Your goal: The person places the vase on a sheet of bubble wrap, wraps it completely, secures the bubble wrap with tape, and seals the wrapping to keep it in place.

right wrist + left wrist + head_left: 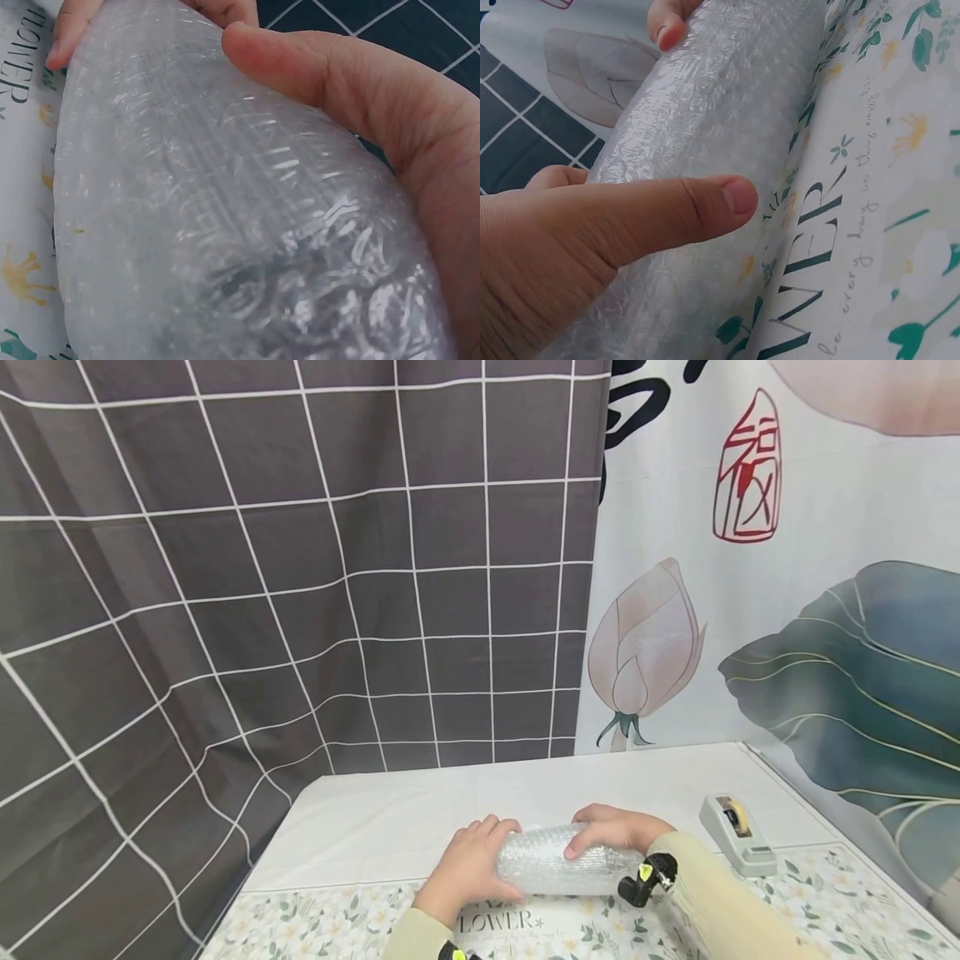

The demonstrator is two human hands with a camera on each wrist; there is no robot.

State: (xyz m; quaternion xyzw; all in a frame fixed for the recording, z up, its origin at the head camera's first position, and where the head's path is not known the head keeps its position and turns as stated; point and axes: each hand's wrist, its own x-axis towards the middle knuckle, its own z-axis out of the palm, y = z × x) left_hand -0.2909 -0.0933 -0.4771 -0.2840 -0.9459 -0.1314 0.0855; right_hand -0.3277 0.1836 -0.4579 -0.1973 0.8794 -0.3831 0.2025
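Note:
A roll of clear bubble wrap [542, 862] lies crosswise near the table's front, over a flower-printed cloth. My left hand [474, 864] grips its left end, the thumb on the near side and the fingers over the far side. Toward the right end, my right hand [613, 828] holds the roll from above and behind, its thumb laid along the top. In the right wrist view the bubble wrap [202, 172] looks layered and wrinkled, with a faint darker patch inside near the bottom. The left wrist view shows the left thumb [682, 214] pressed across the wrap.
A white tape dispenser [738, 835] with a yellowish roll stands to the right, beyond the right forearm. The flower-printed cloth [322, 918] covers the table's front part, a plain white cover [390, 810] the back. A dark grid curtain [450, 610] hangs behind and left.

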